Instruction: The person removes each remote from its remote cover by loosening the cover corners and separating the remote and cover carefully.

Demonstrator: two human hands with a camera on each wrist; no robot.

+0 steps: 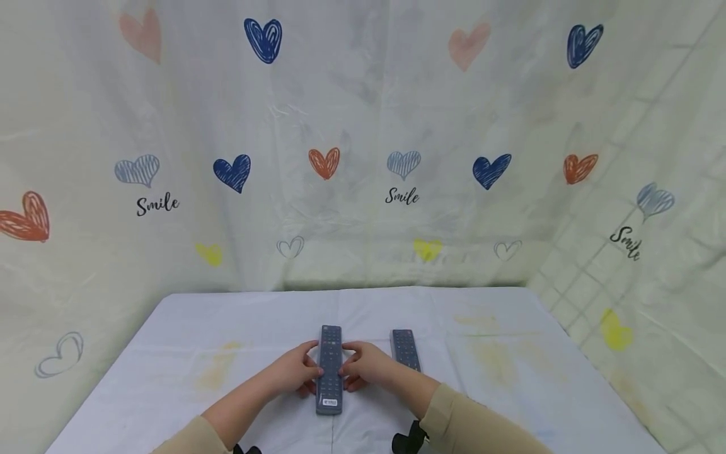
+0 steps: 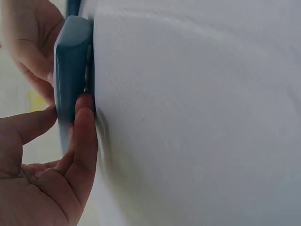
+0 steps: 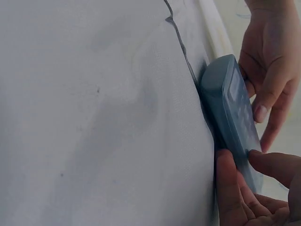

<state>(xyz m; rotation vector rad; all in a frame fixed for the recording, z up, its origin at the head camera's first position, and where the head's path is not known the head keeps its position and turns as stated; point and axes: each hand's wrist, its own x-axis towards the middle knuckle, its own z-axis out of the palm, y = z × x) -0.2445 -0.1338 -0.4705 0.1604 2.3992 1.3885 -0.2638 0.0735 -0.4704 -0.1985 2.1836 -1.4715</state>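
A dark grey remote control with rows of buttons and a white label at its near end points away from me. My left hand pinches its left edge between thumb and fingers. On the opposite edge, my right hand pinches it the same way. In the left wrist view the remote's end stands close over the white cloth; whether its whole underside touches is unclear. A second, similar remote lies to the right, its near end hidden behind my right forearm.
A white cloth with yellowish stains covers the table. Behind it and at the sides hangs a pale curtain printed with hearts and "Smile". Black straps show near my wrists.
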